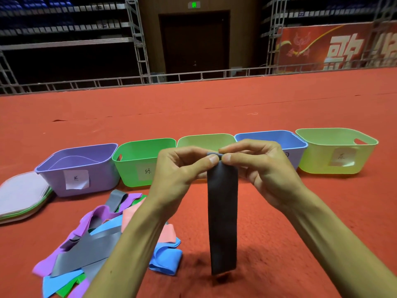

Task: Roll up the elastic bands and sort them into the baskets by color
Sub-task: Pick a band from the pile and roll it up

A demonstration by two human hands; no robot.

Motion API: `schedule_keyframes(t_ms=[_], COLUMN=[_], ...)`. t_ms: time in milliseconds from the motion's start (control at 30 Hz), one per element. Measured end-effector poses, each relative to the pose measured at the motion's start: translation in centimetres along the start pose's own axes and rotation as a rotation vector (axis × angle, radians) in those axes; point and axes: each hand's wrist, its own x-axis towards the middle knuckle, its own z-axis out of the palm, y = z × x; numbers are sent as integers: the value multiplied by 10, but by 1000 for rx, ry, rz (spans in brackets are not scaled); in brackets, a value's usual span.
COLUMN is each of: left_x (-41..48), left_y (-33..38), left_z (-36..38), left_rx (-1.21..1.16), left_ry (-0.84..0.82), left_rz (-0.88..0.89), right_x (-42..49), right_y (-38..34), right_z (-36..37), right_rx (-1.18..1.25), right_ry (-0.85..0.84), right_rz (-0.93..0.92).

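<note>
A dark grey elastic band [222, 222] hangs straight down above the red carpet. My left hand [180, 168] and my right hand [255, 162] pinch its top edge between thumbs and fingers, where a small fold shows. Behind my hands stands a row of baskets: purple [79, 168], green [141, 160], pale green [204, 139], blue [277, 138] and light green [335, 151]. A pile of loose bands [96, 239] in purple, grey, blue, pink and green lies at the lower left, partly hidden by my left forearm.
A stack of flat lids [21, 196] lies left of the purple basket. Paper labels are stuck on the basket fronts. Red carpet stretches behind the baskets to a metal truss rail [193, 76].
</note>
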Motion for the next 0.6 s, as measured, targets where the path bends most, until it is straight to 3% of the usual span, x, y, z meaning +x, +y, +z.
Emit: schedule_keyframes(t_ms=[433,600], left_x=[0,1], left_y=[3,1], left_z=[1,-2], left_rx=[14,10], left_ry=[38,84], left_rz=[-50,-52], right_x=[-2,-7], right_y=[6,9], right_z=[6,7], right_rx=[34,-76], right_ry=[-6,65], right_rz=[-38,-102])
